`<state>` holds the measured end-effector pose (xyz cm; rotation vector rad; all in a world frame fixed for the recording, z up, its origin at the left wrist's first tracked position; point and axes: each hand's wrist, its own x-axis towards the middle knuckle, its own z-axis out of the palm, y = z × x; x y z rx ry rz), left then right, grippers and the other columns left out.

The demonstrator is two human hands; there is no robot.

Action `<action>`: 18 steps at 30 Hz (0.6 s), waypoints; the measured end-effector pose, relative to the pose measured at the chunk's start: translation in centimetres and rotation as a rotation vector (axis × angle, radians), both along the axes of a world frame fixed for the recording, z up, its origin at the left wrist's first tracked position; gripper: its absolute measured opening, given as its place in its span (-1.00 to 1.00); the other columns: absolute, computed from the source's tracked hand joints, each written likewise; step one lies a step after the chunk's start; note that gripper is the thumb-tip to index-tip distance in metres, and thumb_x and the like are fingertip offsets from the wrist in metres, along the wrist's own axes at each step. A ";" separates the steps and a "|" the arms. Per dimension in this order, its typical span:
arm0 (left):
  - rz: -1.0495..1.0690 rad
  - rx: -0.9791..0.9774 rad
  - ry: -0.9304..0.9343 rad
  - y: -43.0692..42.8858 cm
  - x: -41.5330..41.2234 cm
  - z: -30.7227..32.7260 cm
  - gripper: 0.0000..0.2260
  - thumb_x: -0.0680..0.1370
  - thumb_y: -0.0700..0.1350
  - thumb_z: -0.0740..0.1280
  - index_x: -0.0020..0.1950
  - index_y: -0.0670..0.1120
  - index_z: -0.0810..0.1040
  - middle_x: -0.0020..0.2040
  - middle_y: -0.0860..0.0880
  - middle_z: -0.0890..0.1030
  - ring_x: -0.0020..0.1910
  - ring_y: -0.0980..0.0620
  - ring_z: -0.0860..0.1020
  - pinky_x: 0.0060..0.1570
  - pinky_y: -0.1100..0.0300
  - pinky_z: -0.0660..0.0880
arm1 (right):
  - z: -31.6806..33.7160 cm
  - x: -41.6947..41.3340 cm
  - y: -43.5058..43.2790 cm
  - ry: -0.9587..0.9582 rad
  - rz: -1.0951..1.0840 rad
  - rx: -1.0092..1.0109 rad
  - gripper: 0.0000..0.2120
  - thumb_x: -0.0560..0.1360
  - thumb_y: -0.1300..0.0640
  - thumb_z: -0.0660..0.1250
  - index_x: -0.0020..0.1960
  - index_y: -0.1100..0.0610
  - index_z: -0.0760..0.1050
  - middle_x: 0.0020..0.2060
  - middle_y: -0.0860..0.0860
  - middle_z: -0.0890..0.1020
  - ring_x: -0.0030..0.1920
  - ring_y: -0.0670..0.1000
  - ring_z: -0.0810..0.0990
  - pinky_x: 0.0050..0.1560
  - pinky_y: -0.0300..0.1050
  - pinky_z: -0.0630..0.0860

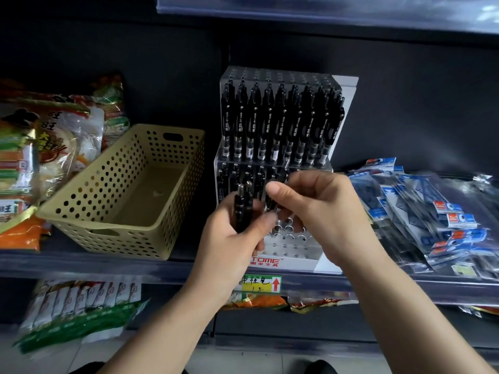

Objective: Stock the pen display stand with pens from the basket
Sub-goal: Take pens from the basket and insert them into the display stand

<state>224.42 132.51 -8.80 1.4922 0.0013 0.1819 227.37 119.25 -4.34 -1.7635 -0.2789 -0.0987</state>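
Between the hands: a small bundle of slim black plastic click pens (243, 209), held upright with the click ends up.
Left hand (229, 238): fingers curl round the bundle's lower half.
Right hand (321, 209): thumb and fingers pinch a single black pen (280, 174), just right of the bundle.
Behind both hands: a clear acrylic tiered pen display stand with white base (297, 261). Its upper tier is full of stocked pens (280, 122), and the front rows under the right hand show empty holes.
Left of the left hand: a beige perforated plastic basket (121, 224), with no pens visible inside.
Handling: the pens are probably light and stiff, with smooth barrels that slide against each other. Pinch one high on the barrel and leave the tip free to drop into a hole.
Further out: snack bags (48, 147) beyond the basket, and blue-and-clear stationery packets (432, 211) right of the right hand.
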 end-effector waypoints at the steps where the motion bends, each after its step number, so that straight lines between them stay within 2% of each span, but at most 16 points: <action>1: -0.012 -0.025 0.019 -0.2 -0.1 0.1 -0.95 0.45 -0.03 0.38 -0.15 0.02 0.55 -0.38 0.03 0.57 -0.43 0.09 0.49 -0.36 0.15 0.44 | 0.2 0.0 0.0 -0.004 0.005 -0.023 -0.76 0.44 0.06 0.43 -0.28 0.22 0.58 -0.46 0.15 0.59 -0.53 -0.07 0.44 -0.50 -0.24 0.38; 4: -0.027 -0.157 0.125 -0.6 -0.2 0.3 -0.74 0.42 0.08 0.30 -0.06 -0.09 0.54 -0.32 -0.04 0.63 -0.42 0.05 0.53 -0.37 0.13 0.47 | 0.6 0.0 -0.3 -0.028 0.035 -0.004 -0.75 0.49 0.09 0.37 -0.22 0.27 0.57 -0.40 0.18 0.62 -0.45 0.00 0.57 -0.38 -0.12 0.53; 6: -0.003 -0.214 0.175 -0.6 -0.1 0.5 -0.75 0.48 0.04 0.27 -0.05 -0.14 0.51 -0.34 -0.07 0.64 -0.46 0.02 0.53 -0.46 0.16 0.44 | 0.9 0.1 -0.7 -0.068 -0.008 0.066 -0.78 0.43 0.07 0.41 -0.23 0.24 0.58 -0.41 0.11 0.64 -0.40 0.05 0.62 -0.32 -0.05 0.59; 9: 0.057 -0.208 0.184 -0.1 0.2 0.7 -0.76 0.56 0.00 0.23 -0.05 -0.17 0.49 -0.32 -0.08 0.65 -0.50 -0.02 0.53 -0.57 0.18 0.40 | 1.6 0.2 -1.5 -0.132 -0.124 0.220 -0.80 0.35 0.10 0.46 -0.18 0.24 0.59 -0.38 0.11 0.68 -0.40 0.05 0.64 -0.35 -0.16 0.58; 11: 0.064 -0.162 0.181 0.3 0.3 0.7 -0.76 0.58 0.02 0.19 -0.03 -0.15 0.48 -0.32 -0.07 0.63 -0.53 -0.01 0.49 -0.59 0.22 0.36 | 1.9 0.3 -2.2 -0.186 -0.203 0.245 -0.84 0.36 0.15 0.48 -0.18 0.23 0.57 -0.36 0.11 0.68 -0.41 0.04 0.64 -0.36 -0.19 0.58; 13: 0.072 -0.100 0.170 0.7 0.4 0.9 -0.75 0.58 0.06 0.18 -0.03 -0.09 0.50 -0.38 -0.03 0.58 -0.57 0.06 0.41 -0.60 0.26 0.27 | 1.8 0.5 -2.7 -0.232 -0.272 0.201 -0.86 0.37 0.16 0.49 -0.24 0.16 0.53 -0.37 0.08 0.68 -0.41 0.02 0.64 -0.36 -0.19 0.58; 15: 0.072 -0.097 0.145 0.9 0.5 1.0 -0.75 0.56 0.08 0.19 0.01 -0.05 0.55 -0.42 0.00 0.52 -0.55 0.10 0.35 -0.59 0.26 0.23 | 1.1 1.0 -2.9 -0.286 -0.343 0.092 -0.81 0.38 0.14 0.50 -0.28 0.07 0.49 -0.40 0.08 0.67 -0.39 0.03 0.65 -0.34 -0.11 0.60; 18: 0.051 -0.179 0.118 0.8 0.6 1.3 -0.84 0.59 -0.08 0.21 0.11 -0.02 0.53 -0.36 -0.02 0.53 -0.48 0.10 0.37 -0.54 0.24 0.28 | -0.7 1.6 -2.9 -0.341 -0.411 -0.066 -0.77 0.37 0.08 0.51 -0.31 0.03 0.47 -0.39 0.01 0.66 -0.35 0.08 0.66 -0.27 0.06 0.62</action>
